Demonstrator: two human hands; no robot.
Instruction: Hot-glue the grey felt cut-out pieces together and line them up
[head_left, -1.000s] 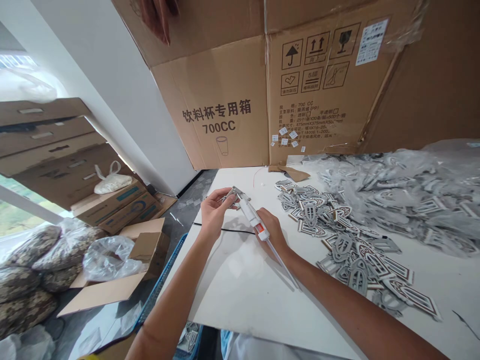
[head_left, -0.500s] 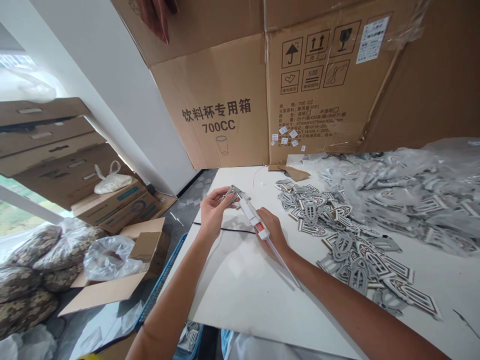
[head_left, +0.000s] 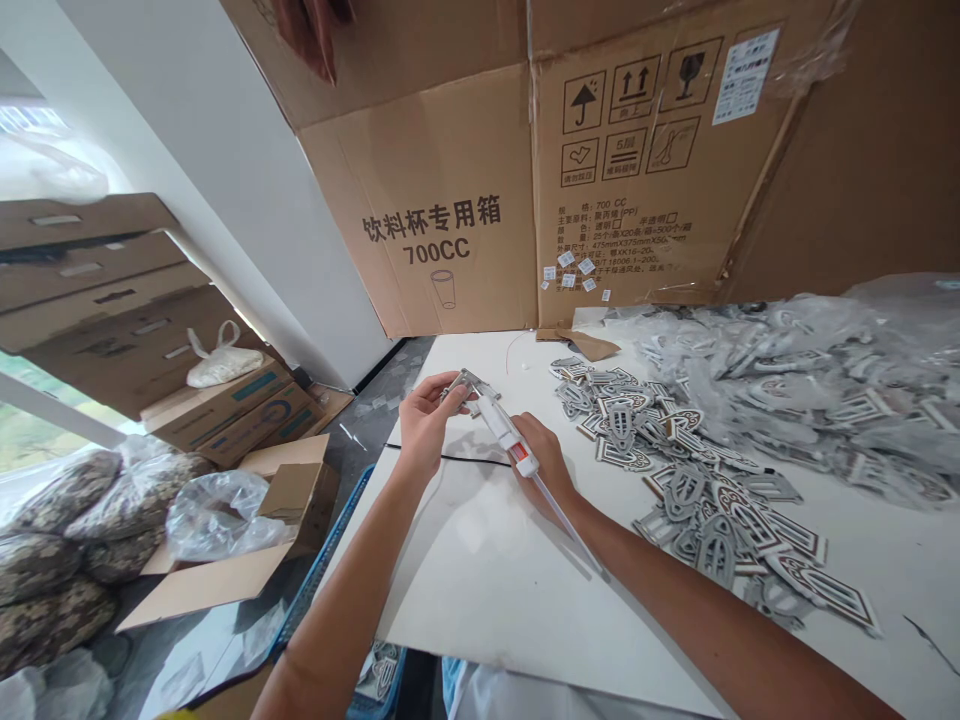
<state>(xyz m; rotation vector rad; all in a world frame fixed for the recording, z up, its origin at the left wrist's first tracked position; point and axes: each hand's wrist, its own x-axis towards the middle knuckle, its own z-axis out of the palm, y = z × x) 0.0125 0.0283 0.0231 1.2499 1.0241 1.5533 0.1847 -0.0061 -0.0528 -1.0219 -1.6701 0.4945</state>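
Note:
My left hand (head_left: 424,425) pinches a small grey cut-out piece (head_left: 459,384) above the white table (head_left: 487,590). My right hand (head_left: 546,465) grips a white glue gun (head_left: 508,438) with an orange label; its nozzle touches the piece, and a clear glue stick trails back over my wrist. To the right of my hands lies a spread of grey and white arch-shaped cut-outs (head_left: 697,480).
Clear plastic bags of more cut-outs (head_left: 825,390) pile at the table's right. A large cardboard box marked 700CC (head_left: 450,200) stands behind. On the floor to the left are flattened cartons (head_left: 97,290), open boxes (head_left: 247,520) and stuffed bags (head_left: 52,560). A blue crate (head_left: 330,560) sits beside the table.

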